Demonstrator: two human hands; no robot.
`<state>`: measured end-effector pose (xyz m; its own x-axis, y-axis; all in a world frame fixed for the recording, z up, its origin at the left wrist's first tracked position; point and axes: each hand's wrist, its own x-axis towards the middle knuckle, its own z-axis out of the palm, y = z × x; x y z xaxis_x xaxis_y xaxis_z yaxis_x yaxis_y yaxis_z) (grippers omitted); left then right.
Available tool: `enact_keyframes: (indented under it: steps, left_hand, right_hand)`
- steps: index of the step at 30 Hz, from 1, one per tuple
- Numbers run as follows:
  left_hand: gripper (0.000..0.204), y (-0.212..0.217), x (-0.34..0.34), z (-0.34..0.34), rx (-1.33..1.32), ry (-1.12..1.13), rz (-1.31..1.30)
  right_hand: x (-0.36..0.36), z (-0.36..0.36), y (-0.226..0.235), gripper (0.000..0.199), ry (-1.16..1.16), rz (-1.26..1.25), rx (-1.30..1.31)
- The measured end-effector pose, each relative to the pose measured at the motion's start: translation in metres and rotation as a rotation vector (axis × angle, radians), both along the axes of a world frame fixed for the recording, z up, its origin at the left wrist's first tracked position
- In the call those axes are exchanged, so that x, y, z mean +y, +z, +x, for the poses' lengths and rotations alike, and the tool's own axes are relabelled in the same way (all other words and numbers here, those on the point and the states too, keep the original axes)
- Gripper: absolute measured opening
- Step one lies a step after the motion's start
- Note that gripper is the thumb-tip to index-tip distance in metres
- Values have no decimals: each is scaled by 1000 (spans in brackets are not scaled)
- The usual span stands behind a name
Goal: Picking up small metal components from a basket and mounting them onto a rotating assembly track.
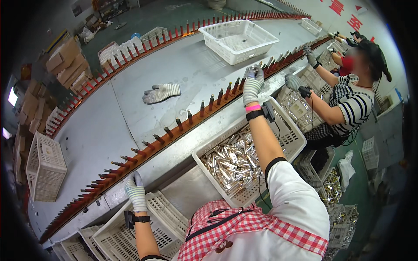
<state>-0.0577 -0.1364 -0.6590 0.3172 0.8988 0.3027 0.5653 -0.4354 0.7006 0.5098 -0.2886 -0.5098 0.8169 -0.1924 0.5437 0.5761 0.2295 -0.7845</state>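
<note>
My right hand [253, 87], in a striped knit glove, is raised at the line of red pegs [202, 109] on the brown rail. Its fingers are closed around a silver metal tube at the fingertips; exactly how many pieces it grips is hard to see. My left hand [136, 191], gloved the same way, rests by the bench edge near the lower left pegs. Its fingers stretch forward, and nothing shows in them. Under my right forearm stands a white plastic basket [204, 150] full of loose silver tubes [233, 161].
On the grey tabletop lie a loose striped glove [162, 93] and a white basket [238, 55]. Another basket [45, 167] stands on its side at left. White crates [167, 213] sit below my left arm. A co-worker [348, 104] works along the rail at right.
</note>
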Motion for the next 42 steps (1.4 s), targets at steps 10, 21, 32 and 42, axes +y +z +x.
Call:
enact_keyframes:
  steps: [10,21,32,42]
  left_hand:
    - [25,0,5,20,-71,-33,-39]
    - [28,10,3,26,22,-32,-34]
    - [28,8,2,7,19,8,-12]
    - [28,9,-5,4,5,13,-7]
  right_hand:
    - [6,29,-48,24,18,-481,106]
    - [-7,47,-56,34,91,-278,117]
    - [-5,54,-32,30,172,-184,152]
    - [-60,-90,98,33,511,-364,11]
